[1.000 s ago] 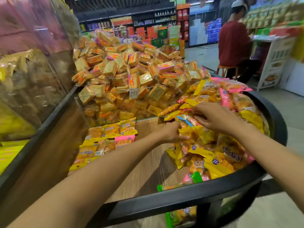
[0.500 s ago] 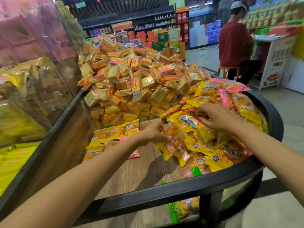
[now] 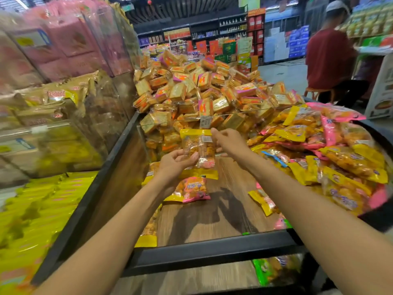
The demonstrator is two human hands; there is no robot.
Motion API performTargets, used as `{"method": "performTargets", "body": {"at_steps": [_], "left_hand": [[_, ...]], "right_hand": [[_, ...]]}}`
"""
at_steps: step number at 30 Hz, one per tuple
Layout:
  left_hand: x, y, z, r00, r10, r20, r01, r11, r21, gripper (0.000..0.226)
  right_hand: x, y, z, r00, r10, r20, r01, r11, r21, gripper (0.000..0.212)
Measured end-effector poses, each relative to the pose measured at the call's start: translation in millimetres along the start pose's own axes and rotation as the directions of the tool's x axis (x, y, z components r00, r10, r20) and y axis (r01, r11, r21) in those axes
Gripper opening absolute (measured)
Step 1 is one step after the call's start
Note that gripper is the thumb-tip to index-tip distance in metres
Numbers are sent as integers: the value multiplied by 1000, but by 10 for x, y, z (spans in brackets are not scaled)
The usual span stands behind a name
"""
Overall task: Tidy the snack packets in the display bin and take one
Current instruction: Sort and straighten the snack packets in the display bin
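- Two hands hold one crinkly clear snack packet (image 3: 196, 145) with a yellow top above the bin's wooden floor (image 3: 212, 218).
- Left hand (image 3: 176, 161) curls round its bottom; right hand (image 3: 228, 141) pinches its 3 o'clock edge.
- Glossy packets (image 3: 331, 150) pile at 3 o'clock.

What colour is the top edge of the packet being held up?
Yellow, on the packet held by both hands; head view shows it.
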State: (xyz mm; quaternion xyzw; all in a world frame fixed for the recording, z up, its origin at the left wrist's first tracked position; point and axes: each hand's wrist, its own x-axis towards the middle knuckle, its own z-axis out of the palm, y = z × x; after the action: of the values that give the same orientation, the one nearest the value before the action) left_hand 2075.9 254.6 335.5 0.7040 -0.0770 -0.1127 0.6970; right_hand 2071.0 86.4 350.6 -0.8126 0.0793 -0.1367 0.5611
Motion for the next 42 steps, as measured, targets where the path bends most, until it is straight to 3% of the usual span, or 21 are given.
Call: {"method": "performTargets", "body": {"at_steps": [1,3,6,11,14,19,21,24,27,33,34,37,42], "left_hand": [[6,-7,0,1000,12,-3,-12,1000,6,46],[16,-8,27,1000,18,-1,-18,999,29,57],[72,-25,73,999,6,35,-11,991,133,54],[103,-17,110,995,-37,96,19,983,184,36],[119,19,69,999,29,25,-31,993,113,21],[133,36,8,993,96,-75,-94,995,37,18],[131,36,-10,989,104,-103,-101,994,32,17],[142,49,-61,979,108,-172,-109,994,4,21],[166,76,-108,957,89,-274,-103,994,-36,23],[216,57,-144,937,75,-342,-90,996,-26,29],[216,61,-143,937,65,-343,-81,996,-33,28],[182,112,-133,960,-1,-279,-19,997,-69,33],[87,179,-96,989,-148,23,145,983,117,70]], "right_hand": [[20,16,86,997,75,21,-77,983,167,44],[42,41,165,992,114,48,-122,955,271,40],[87,90,141,1000,28,3,-28,960,277,31],[126,234,98,999,-8,-37,15,982,187,47],[93,213,155,999,-47,20,42,980,193,26],[50,188,208,995,-71,72,50,965,259,26],[24,162,190,992,-34,124,-4,955,295,30],[8,186,169,934,-25,356,-64,969,237,33],[-19,232,177,836,-15,548,-100,979,180,58],[-15,257,177,728,43,684,-152,983,100,108],[-17,252,168,720,37,692,-154,982,108,107],[-38,226,111,750,-11,661,-115,983,147,73],[-26,187,17,869,-45,492,-100,959,265,51]]}}
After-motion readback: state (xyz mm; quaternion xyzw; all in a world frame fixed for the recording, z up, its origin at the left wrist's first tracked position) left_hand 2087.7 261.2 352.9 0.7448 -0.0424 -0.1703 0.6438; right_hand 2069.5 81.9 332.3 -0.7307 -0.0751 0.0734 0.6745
